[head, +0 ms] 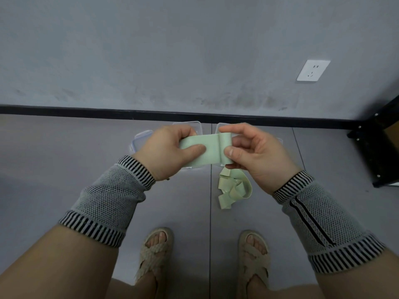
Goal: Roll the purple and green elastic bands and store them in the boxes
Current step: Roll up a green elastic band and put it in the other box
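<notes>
Both hands hold a pale green elastic band point(210, 151) stretched flat between them, above the floor. My left hand point(166, 152) pinches its left part with thumb on top. My right hand point(254, 152) grips its right end, where the band is folded over into the start of a roll. The loose rest of the band point(233, 189) hangs down in a crumpled heap on the floor below my right hand. Clear plastic boxes point(141, 140) lie on the floor behind my hands, mostly hidden by them. No purple band is in view.
The grey tiled floor point(64, 158) meets a grey wall with a black skirting board point(86, 110). A black metal rack leg point(375, 147) stands at the right. A white socket point(313, 70) is on the wall. My sandalled feet point(155, 251) are below.
</notes>
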A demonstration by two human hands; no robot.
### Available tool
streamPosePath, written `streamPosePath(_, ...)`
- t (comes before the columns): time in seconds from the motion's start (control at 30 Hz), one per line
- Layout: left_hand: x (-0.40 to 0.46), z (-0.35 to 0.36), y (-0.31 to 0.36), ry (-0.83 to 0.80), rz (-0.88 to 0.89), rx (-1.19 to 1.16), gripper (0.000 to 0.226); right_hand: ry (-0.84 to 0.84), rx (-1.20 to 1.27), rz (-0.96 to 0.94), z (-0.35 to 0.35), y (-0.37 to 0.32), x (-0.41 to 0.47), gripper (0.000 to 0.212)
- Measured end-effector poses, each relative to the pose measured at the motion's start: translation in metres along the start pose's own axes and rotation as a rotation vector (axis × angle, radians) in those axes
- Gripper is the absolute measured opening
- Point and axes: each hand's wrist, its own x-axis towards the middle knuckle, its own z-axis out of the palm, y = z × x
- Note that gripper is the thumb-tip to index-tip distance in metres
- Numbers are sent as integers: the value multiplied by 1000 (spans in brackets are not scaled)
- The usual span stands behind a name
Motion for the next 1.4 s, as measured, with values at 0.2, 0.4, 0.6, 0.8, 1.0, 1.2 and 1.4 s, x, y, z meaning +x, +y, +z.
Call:
streamPosePath(0.2, 2, 5, -1, 33, 47, -13, 19, 35, 43, 65, 2, 3, 4, 34)
streamPosePath(0.4, 3, 5, 0, 27, 57, -31, 13, 14, 12, 111, -1, 4, 5, 18)
streamPosePath(0.6, 2, 8, 2, 19, 48, -132, 7, 38, -10, 101, 0, 5, 6, 13)
streamPosePath(0.8, 0, 10, 11, 66, -10, -251, 11, 101, -43, 55, 6, 7, 8, 20)
streamPosePath(1.0, 2, 17, 17, 127, -58, -310, 18, 161, -186, 17, 14, 3, 6, 29)
streamPosePath(1.2, 3, 15, 18, 95, -115, -386, 18, 176, -281, -43, 16, 4, 4, 41)
streamPosePath(1.4, 3, 8, 11, 71, -152, -491, 16, -37, -202, -77, 8, 2, -3, 80)
